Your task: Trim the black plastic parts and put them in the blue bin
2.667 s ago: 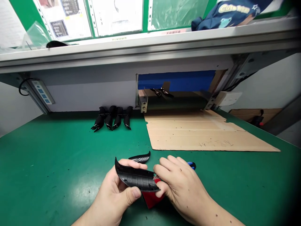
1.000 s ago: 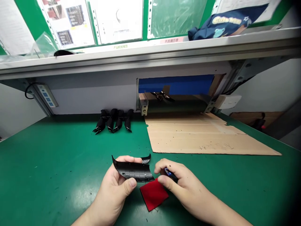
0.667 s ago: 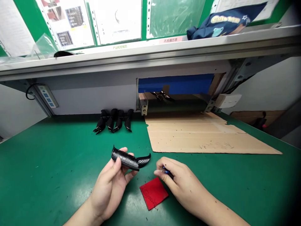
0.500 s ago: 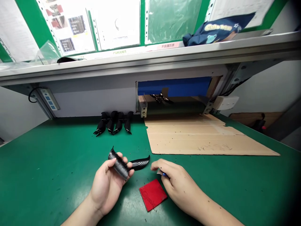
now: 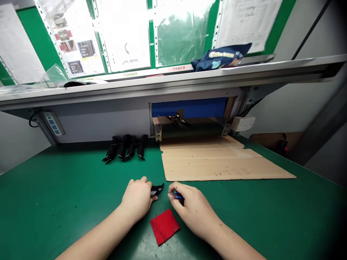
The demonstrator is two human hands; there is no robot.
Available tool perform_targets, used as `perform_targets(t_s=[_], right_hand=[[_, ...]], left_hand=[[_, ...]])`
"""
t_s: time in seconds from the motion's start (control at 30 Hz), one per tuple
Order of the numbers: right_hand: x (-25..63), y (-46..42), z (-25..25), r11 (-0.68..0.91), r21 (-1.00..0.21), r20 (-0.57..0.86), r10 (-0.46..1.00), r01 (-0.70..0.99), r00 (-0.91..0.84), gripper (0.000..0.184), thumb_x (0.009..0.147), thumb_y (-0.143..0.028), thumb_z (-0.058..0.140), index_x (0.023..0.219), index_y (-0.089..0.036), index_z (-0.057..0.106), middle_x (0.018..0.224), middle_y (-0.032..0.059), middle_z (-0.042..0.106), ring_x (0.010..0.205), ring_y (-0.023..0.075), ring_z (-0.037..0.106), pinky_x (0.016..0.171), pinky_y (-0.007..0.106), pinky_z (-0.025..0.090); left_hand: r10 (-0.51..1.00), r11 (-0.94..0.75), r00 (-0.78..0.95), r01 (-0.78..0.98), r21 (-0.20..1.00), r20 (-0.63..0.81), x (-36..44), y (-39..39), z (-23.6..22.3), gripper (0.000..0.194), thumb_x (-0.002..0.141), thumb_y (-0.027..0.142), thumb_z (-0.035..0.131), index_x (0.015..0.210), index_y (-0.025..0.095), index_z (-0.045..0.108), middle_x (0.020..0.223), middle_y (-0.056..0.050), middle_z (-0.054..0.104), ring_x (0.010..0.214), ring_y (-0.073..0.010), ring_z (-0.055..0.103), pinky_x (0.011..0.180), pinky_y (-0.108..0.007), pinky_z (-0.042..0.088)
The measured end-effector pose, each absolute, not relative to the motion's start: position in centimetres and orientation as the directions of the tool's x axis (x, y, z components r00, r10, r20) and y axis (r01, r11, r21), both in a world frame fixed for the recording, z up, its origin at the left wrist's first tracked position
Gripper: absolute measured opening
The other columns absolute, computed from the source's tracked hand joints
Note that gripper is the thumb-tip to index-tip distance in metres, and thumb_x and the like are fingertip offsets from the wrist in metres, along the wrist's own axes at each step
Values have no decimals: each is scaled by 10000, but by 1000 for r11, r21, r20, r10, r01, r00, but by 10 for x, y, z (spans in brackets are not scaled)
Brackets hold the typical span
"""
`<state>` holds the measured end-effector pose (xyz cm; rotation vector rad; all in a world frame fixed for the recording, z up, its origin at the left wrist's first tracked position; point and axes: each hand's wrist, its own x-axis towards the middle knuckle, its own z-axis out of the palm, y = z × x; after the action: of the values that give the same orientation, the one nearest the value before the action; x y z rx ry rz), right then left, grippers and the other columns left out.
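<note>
My left hand is turned palm down and closed around a curved, glossy black plastic part. Only the part's ridged, pointed end sticks out, toward the right; the hand covers the rest. A short gap away, my right hand pinches a small blue tool with a metallic tip; its exact kind cannot be made out. The tool's tip points left at the black part, apart from it. Below and between both hands, a red square pad with dark markings lies on the green table.
Several similar black parts stand in a row at the back of the table. A flat cardboard sheet lies before an opening with a blue flap. A shelf spans above, holding a dark blue bag. Black scraps dot the table.
My left hand has rolled from palm up to palm down, now hiding most of the black part. My right hand keeps the blue tool. The camera view has shifted.
</note>
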<state>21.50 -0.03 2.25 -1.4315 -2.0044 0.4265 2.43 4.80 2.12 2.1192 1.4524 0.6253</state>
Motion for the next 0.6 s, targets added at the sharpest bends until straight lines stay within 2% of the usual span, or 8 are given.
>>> perform_targets(t_s=[0.07, 0.17, 0.23, 0.27, 0.33, 0.4, 0.5, 0.6], right_hand=[[215, -3, 25, 364, -597, 313, 926, 715, -210, 83, 909, -257, 489, 869, -233, 558, 798, -6, 613, 689, 180, 545, 608, 259, 392], [215, -8, 29, 414, -611, 341, 907, 675, -248, 175, 947, -389, 530, 1050, -247, 539, 995, 20, 608, 839, 202, 553, 746, 305, 425], [212, -12, 29, 482, -605, 363, 876, 634, -319, 336, 957, -560, 488, 1091, -253, 522, 1055, 37, 581, 900, 226, 530, 795, 346, 414], [209, -14, 29, 515, -594, 370, 857, 618, -359, 425, 947, -646, 432, 1080, -253, 523, 1036, 40, 573, 893, 236, 517, 787, 360, 407], [203, -18, 27, 566, -559, 383, 824, 606, -417, 568, 916, -746, 293, 1044, -246, 529, 961, 40, 560, 835, 243, 493, 745, 371, 388], [197, -20, 25, 583, -531, 400, 812, 615, -425, 620, 914, -753, 203, 1006, -234, 530, 904, 36, 544, 786, 238, 474, 723, 370, 364], [191, -19, 20, 585, -506, 441, 807, 634, -393, 637, 922, -741, 155, 955, -223, 524, 846, 27, 525, 741, 229, 460, 701, 356, 330], [190, -17, 17, 583, -460, 472, 799, 670, -372, 665, 910, -755, 137, 940, -216, 524, 825, 27, 514, 711, 225, 445, 673, 341, 305]], left_hand=[[942, -291, 323, 651, 701, 91, 21, 48, 26, 185, 692, 265, 709, 841, 156, 704, 862, -107, 613, 877, -334, 560, 927, -517, 333], [944, -241, 322, 510, 826, 77, 9, 29, 31, 369, 868, 450, 519, 1086, 180, 646, 906, -87, 645, 874, -268, 585, 851, -390, 435], [953, -147, 298, 282, 948, 59, 2, 9, 30, 472, 914, 509, 426, 1219, 177, 565, 988, -96, 658, 890, -237, 593, 841, -352, 460], [960, -78, 278, 112, 991, 44, -1, 0, 28, 485, 905, 516, 457, 1249, 184, 542, 1058, -101, 652, 889, -222, 595, 850, -345, 464], [969, 59, 246, -244, 968, 3, -4, -15, 22, 480, 853, 485, 589, 1250, 218, 546, 1216, -100, 609, 879, -189, 601, 864, -334, 466], [969, 136, 245, -440, 888, -27, -6, -24, 16, 470, 799, 433, 686, 1212, 232, 583, 1273, -98, 594, 912, -188, 620, 874, -329, 470], [964, 174, 265, -528, 831, -34, -6, -27, 12, 480, 755, 395, 745, 1176, 204, 616, 1263, -128, 618, 1133, -264, 584, 969, -359, 442], [958, 206, 281, -548, 811, -54, -7, -26, 10, 517, 740, 390, 762, 1200, 221, 599, 1257, -140, 626, 1138, -296, 595, 1018, -417, 419]])
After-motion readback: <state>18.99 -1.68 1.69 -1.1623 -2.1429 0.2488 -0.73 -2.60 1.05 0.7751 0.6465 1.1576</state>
